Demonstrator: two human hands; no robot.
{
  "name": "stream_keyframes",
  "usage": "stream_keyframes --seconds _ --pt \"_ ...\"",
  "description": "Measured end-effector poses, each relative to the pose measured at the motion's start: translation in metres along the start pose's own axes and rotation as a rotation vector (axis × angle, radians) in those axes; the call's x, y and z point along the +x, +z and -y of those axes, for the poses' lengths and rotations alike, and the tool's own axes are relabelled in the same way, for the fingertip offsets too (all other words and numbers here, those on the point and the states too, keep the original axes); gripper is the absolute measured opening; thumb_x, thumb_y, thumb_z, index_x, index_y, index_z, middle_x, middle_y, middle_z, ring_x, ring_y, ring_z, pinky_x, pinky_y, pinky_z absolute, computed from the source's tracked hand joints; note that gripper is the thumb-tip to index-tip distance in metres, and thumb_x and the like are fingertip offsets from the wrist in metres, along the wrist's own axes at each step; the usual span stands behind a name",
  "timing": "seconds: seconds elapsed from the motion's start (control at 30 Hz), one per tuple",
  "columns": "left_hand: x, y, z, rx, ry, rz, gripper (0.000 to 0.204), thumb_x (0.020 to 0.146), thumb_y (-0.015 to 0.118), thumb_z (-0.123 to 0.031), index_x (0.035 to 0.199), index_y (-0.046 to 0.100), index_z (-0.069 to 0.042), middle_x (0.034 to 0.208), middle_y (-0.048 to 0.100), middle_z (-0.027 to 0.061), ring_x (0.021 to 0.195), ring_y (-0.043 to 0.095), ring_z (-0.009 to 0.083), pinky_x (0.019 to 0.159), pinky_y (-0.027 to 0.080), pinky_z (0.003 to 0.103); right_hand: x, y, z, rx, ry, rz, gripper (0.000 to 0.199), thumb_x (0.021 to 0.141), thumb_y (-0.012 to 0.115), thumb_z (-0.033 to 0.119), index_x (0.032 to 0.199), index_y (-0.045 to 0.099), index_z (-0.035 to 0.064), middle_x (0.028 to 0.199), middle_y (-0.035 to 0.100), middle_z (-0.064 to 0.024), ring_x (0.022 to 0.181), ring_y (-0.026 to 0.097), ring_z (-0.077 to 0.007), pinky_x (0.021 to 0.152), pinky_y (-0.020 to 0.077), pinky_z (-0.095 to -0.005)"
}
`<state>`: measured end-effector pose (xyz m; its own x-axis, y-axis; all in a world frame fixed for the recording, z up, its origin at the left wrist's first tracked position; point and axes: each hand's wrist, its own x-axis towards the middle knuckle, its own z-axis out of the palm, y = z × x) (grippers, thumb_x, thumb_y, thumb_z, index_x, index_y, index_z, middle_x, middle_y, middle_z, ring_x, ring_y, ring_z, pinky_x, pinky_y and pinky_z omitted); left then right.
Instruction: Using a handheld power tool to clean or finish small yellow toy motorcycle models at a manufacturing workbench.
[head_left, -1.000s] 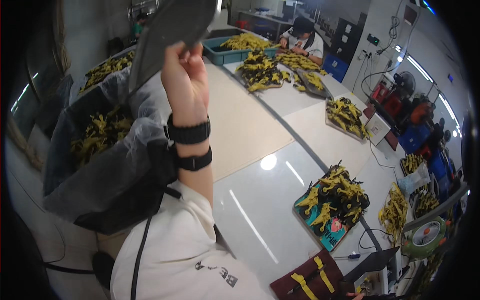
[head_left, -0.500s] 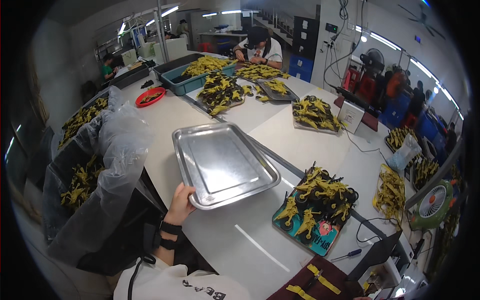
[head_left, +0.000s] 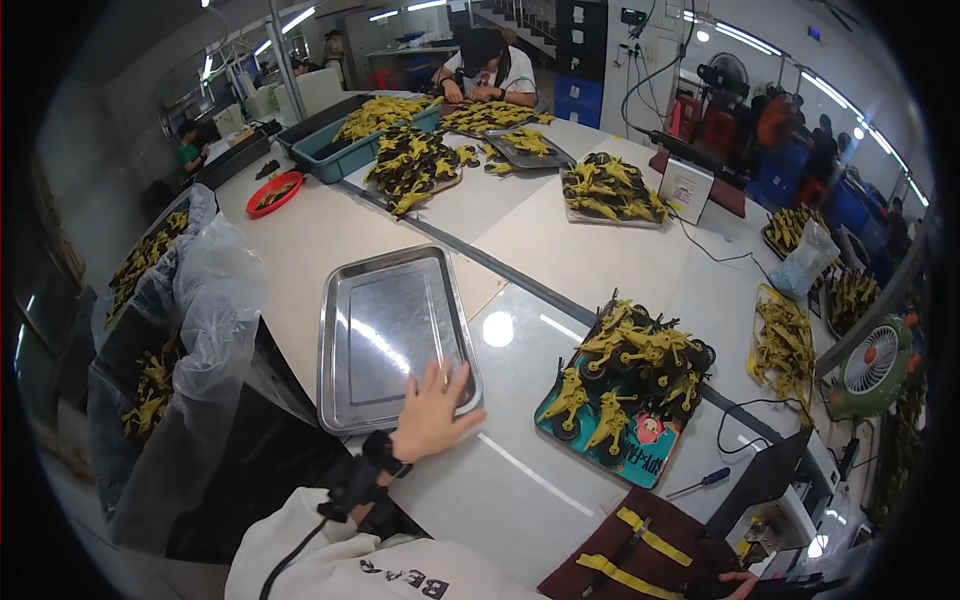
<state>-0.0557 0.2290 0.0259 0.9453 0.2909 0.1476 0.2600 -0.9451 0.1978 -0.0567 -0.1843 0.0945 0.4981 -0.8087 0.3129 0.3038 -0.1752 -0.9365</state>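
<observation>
A shallow rectangular metal tray [head_left: 395, 300] lies on the table in front of me. My left hand [head_left: 437, 415] is over its near right corner, open with fingers spread, and holds nothing. At the lower right edge only part of my right hand [head_left: 741, 584] shows, its fingers bent about a dark object that I cannot make out. To the right of the metal tray is a teal printed tray [head_left: 640, 465], piled with yellow toy-like parts with black wheels [head_left: 640, 350]. A maroon mat [head_left: 620, 545] with yellow strips [head_left: 655, 535] lies near my right hand.
Plastic-lined bins [head_left: 215, 300] of yellow parts stand at the left. A red bowl [head_left: 268, 205], teal crate [head_left: 335, 168] and more piles [head_left: 612, 187] are farther back, where a person [head_left: 490, 75] works. At the right are a screwdriver [head_left: 712, 478], cables and a green fan [head_left: 870, 365].
The metal tray has gone from being held tilted in my left hand to lying on the table, further left. My left hand has let go of its edge and spread. The view has shifted.
</observation>
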Motion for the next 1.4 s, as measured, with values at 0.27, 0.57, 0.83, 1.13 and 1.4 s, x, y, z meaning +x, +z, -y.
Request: stream_keyframes --seconds 0.27,0.57,0.83,1.13,1.4 --pt "0.014 0.001 0.026 0.031 0.351 0.039 0.059 0.087 0.049 -0.041 0.134 0.037 -0.008 0.140 0.035 0.0137 0.127 0.032 0.0385 0.101 0.026 0.052 -0.001 -0.002 0.003 -0.005 -0.007 -0.002 0.032 0.080 0.053 0.022 0.056 0.049 0.0018 0.058 0.050 -0.0081 0.055 0.048 -0.0207 0.057 0.0400 -0.0316" --pt "0.022 0.013 0.007 0.069 0.350 0.038 0.057 0.089 0.046 -0.042 0.133 0.037 -0.008 0.139 0.034 0.0160 0.128 0.029 0.0390 0.096 0.026 0.062 0.006 -0.007 -0.007 0.005 -0.001 0.019 0.029 0.077 0.053 0.023 0.057 0.048 0.0022 0.058 0.050 -0.0078 0.055 0.048 -0.0205 0.056 0.0404 -0.0311" --pt "0.037 0.021 -0.016 0.047 0.299 0.048 0.058 0.089 0.046 -0.035 0.135 0.032 -0.003 0.141 0.031 0.0173 0.125 0.030 0.0411 0.098 0.024 0.057 0.003 -0.015 -0.020 0.125 0.079 0.098 0.049 0.087 0.050 0.017 0.131 0.034 0.0017 0.074 0.043 -0.0036 0.065 0.043 -0.0124 0.066 0.0382 -0.0251" --pt "0.010 -0.019 0.062 -0.020 0.429 0.206 0.074 0.082 0.052 -0.051 0.137 0.033 -0.006 0.144 0.026 0.0192 0.132 0.023 0.0392 0.104 0.015 0.057 0.007 -0.019 -0.026 0.091 0.055 0.109 0.049 0.089 0.045 0.016 0.134 0.031 0.0027 0.077 0.044 -0.0043 0.066 0.044 -0.0124 0.066 0.0390 -0.0263" --pt "0.007 -0.005 0.008 0.026 0.245 0.146 0.074 0.083 0.053 -0.040 0.142 0.023 -0.007 0.146 0.022 0.0188 0.135 0.018 0.0365 0.105 0.013 0.055 0.013 -0.024 -0.041 0.085 0.043 0.141 0.052 0.089 0.045 0.021 0.134 0.028 0.0017 0.077 0.045 -0.0045 0.064 0.044 -0.0124 0.064 0.0391 -0.0267"
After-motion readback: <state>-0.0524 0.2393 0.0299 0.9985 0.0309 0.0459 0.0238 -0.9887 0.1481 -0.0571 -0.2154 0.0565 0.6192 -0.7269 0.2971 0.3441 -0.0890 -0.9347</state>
